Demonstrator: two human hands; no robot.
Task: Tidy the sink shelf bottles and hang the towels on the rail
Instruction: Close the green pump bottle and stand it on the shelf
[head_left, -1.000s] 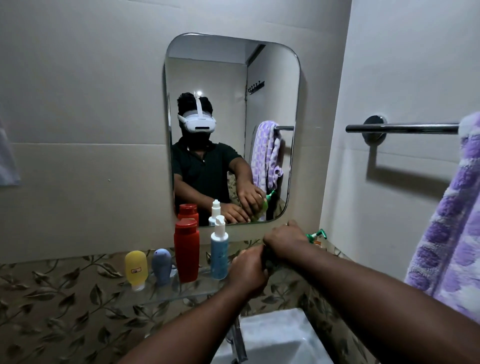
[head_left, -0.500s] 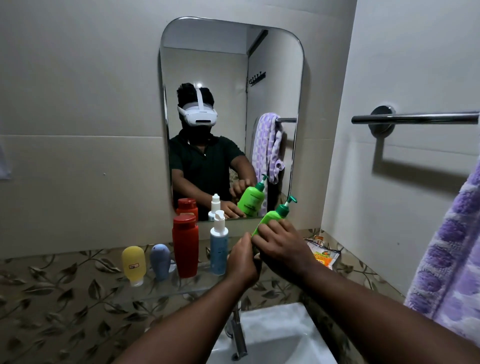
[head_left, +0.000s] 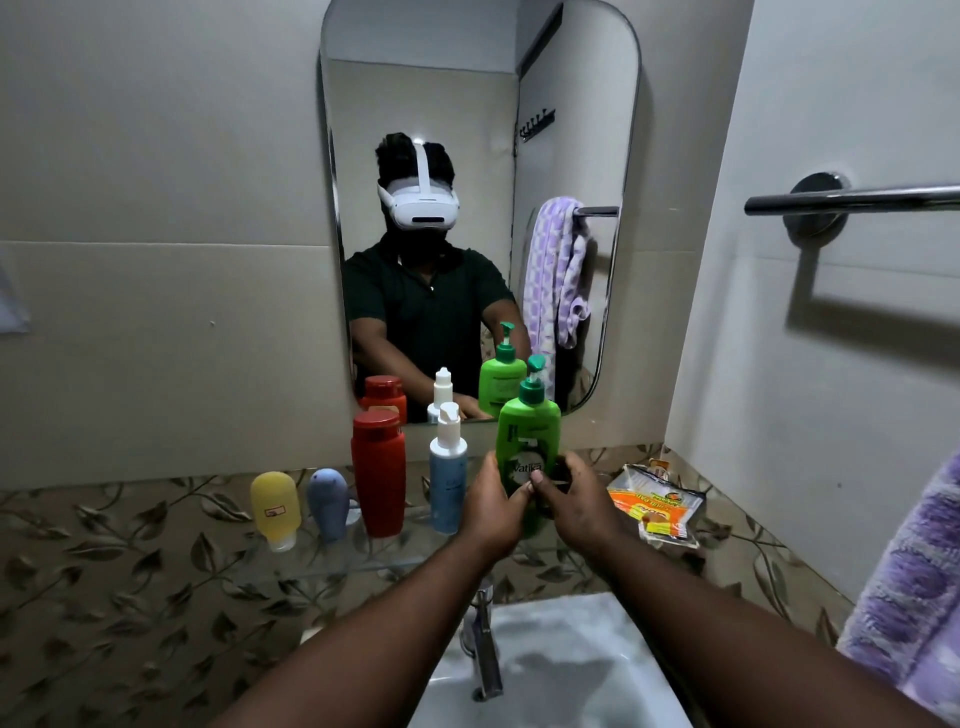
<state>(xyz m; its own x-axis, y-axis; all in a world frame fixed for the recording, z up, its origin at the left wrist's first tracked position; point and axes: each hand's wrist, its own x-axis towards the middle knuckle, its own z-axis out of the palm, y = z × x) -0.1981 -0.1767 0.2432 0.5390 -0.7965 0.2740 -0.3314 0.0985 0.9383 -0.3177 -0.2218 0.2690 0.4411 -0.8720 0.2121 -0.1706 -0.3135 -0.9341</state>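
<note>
Green bottle (head_left: 527, 431) is upright now, pump head on top with its spout turned away toward the mirror (head_left: 467, 156); bright green body, darker green pump, a dark label low on the front with white lettering. It stands at the right end of the row on the glass shelf (head_left: 332, 558), just beside the blue bottle (head_left: 448, 483); its base sits level with the blue one's, though fingers hide whether it has fully touched down. Left grip (head_left: 491, 506) is wrapped round the lower left side of the bottle; right grip (head_left: 582, 501) clasps the lower right, thumb laid across the label; both are closed on it.

Half a second ago that bottle was tilted, pump pointing up and to the right, and held higher; a second ago it was low under the right grip with only the pump tip showing; now it is straightened and brought in line.

Along the shelf to the left: red bottle (head_left: 378, 473), then a small grey-blue tube (head_left: 327, 501) and a yellow tube (head_left: 275, 506), both cap-down; none of them has moved. Right of the hands an orange packet (head_left: 654, 506) lies on the leaf-patterned ledge; below, the tap (head_left: 483, 649) and the sink (head_left: 545, 670); on the right wall the rail (head_left: 852, 200), with a purple towel (head_left: 914, 587) at the frame's edge.
</note>
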